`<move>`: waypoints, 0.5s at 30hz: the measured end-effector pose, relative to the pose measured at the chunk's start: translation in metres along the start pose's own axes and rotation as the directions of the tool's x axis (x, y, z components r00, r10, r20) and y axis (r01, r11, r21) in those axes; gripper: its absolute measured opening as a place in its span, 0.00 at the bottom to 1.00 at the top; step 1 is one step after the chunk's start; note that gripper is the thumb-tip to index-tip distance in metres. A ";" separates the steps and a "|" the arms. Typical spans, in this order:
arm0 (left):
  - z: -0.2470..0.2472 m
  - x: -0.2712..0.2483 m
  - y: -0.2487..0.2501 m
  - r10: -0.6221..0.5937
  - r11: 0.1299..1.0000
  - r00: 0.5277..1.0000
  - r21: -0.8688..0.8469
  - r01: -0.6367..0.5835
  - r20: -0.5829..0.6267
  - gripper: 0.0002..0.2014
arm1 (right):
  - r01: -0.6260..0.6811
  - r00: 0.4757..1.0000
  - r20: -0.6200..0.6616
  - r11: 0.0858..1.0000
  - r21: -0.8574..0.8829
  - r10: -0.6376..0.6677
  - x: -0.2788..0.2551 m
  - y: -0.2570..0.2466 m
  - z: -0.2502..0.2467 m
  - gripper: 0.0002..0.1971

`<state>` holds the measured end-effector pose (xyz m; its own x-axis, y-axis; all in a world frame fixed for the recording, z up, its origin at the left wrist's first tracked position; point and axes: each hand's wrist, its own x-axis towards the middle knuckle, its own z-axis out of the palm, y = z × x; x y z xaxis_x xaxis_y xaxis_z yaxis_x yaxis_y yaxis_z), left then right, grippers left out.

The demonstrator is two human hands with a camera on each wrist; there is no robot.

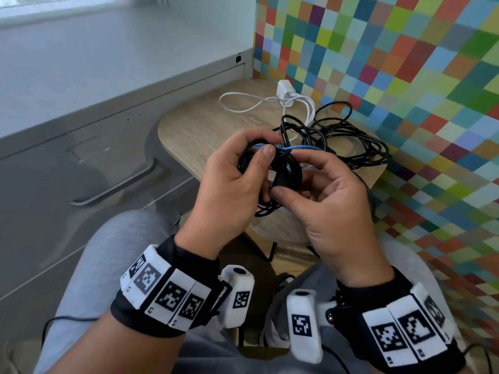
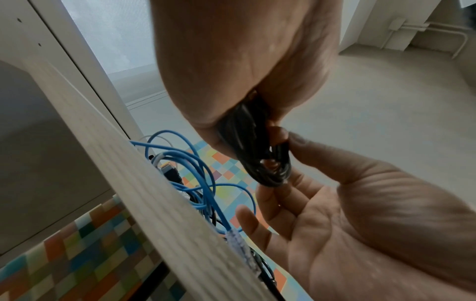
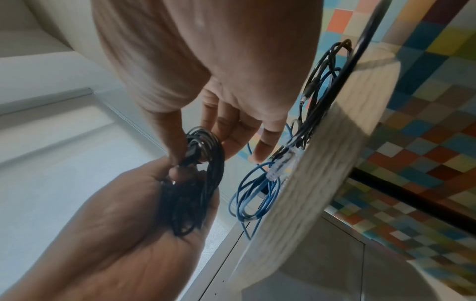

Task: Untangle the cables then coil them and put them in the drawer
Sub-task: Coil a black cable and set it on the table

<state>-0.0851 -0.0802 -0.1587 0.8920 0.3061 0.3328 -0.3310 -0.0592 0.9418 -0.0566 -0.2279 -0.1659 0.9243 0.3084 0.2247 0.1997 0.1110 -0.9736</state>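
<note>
Fingers of the left hand curl tight around a black coil of thin, glossy cable at frame centre, while the right hand pinches its plug end between thumb and forefinger, other fingers loosely spread, above the rounded wood-grain table bearing tangled black, blue and white cables.

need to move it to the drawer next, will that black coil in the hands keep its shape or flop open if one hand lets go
Probably springs loose: the black coil has no tie visible, only the left hand gripping it and the right hand pinching an end. It looks thin and floppy, likely light. A strand may still run to the black tangle on the table and could drag.
</note>
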 end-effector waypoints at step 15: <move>0.003 -0.002 0.000 -0.147 0.969 0.985 -0.184 0.162 0.095 0.09 | -0.001 1.000 0.004 0.999 -0.037 0.002 -0.001 0.000 -0.003 0.14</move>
<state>-0.0855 -0.0833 -0.1594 0.9560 0.2199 0.1942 -0.2331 0.1675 0.9579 -0.0567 -0.2316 -0.1661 0.9233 0.3124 0.2233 0.2103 0.0752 -0.9747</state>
